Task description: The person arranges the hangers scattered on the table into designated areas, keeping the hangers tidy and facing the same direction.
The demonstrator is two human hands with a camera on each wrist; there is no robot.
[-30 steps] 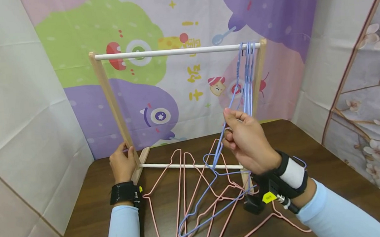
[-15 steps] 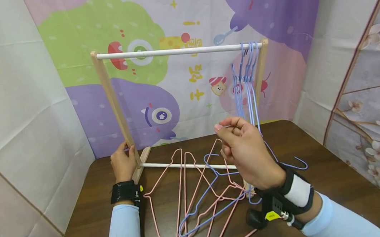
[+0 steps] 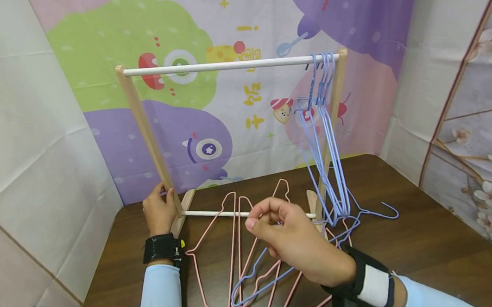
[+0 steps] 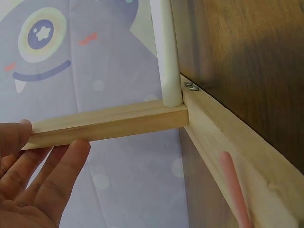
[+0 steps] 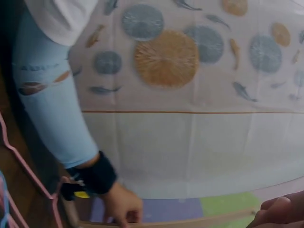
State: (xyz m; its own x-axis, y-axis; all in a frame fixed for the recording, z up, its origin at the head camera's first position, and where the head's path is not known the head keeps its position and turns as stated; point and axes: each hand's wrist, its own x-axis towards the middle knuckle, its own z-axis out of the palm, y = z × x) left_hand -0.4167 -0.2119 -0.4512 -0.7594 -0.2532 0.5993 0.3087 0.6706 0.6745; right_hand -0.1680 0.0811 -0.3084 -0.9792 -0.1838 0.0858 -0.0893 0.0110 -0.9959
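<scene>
My left hand [image 3: 159,213] grips the rack's wooden post [image 3: 146,131] while my right hand [image 3: 294,243], fingers curled and grasping nothing, hovers over the blue hanger [image 3: 252,276] tangled among pink hangers [image 3: 233,237] on the tabletop [image 3: 422,241]; lifting it could drag those along.

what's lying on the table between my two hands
In the head view, pink hangers lie on the table between the left hand and right hand.
</scene>
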